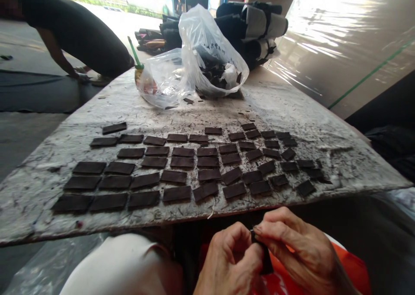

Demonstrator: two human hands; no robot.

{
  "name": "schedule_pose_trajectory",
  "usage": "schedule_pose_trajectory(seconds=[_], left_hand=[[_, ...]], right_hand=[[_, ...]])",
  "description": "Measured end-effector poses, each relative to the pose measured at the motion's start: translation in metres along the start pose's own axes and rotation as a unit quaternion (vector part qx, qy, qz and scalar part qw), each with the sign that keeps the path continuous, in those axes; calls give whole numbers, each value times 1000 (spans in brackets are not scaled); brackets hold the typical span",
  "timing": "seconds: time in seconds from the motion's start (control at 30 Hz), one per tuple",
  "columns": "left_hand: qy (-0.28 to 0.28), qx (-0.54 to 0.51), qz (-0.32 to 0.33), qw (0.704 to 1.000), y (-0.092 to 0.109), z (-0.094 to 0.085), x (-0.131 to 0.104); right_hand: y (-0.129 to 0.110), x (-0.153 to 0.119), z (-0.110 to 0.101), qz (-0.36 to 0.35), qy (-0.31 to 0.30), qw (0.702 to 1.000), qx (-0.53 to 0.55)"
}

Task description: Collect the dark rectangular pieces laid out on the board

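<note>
Both hands meet over the lap, just below the table's near edge. My left hand (230,258) is closed with thumb and fingers pinching a small dark strip (266,260). From the right, my right hand (296,247) pinches the upper end of the same strip, its thumb and fingertips pressed together. A tiny light glint shows between the fingertips, too small to make out. Several dark rectangular pieces (177,193) lie flat in uneven rows across the pale, thread-strewn table (272,100).
At the table's far side stand an open clear plastic bag (210,48) with dark scraps and a smaller clear bag (162,81) beside a green-handled tool (134,52). Dark rolls (249,27) are stacked behind. A person (78,35) bends down at the left.
</note>
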State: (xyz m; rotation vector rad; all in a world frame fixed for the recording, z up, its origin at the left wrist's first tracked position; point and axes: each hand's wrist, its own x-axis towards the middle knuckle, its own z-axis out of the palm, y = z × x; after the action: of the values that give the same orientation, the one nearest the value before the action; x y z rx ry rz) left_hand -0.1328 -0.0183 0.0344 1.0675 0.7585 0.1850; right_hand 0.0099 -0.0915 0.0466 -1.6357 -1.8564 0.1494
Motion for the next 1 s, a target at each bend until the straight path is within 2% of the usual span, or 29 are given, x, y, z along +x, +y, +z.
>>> schedule_pose_trajectory(seconds=[0.2,0.37,0.43,0.53,0.63,0.77,0.9,1.0], left_hand=[[-7,-7,-17,1000,-3,-2,2],[21,15,1,1000,0,-1,5],[34,37,6,999,-1,0,5],[48,84,18,995,-2,1,5],[35,121,30,992,-1,0,4],[16,136,18,990,4,-1,2],[9,149,-5,989,8,-2,2],[11,155,-4,988,9,-3,2]], right_hand=[[-6,-9,-2,-55,-14,988,-145],[-8,-10,3,-31,21,994,-104],[-7,-11,3,20,10,999,-50],[-6,-12,3,142,19,989,27],[-7,-10,4,234,24,966,106],[-8,-6,6,343,-24,915,211],[-8,-1,7,405,-32,875,263],[-8,1,7,408,-30,876,255]])
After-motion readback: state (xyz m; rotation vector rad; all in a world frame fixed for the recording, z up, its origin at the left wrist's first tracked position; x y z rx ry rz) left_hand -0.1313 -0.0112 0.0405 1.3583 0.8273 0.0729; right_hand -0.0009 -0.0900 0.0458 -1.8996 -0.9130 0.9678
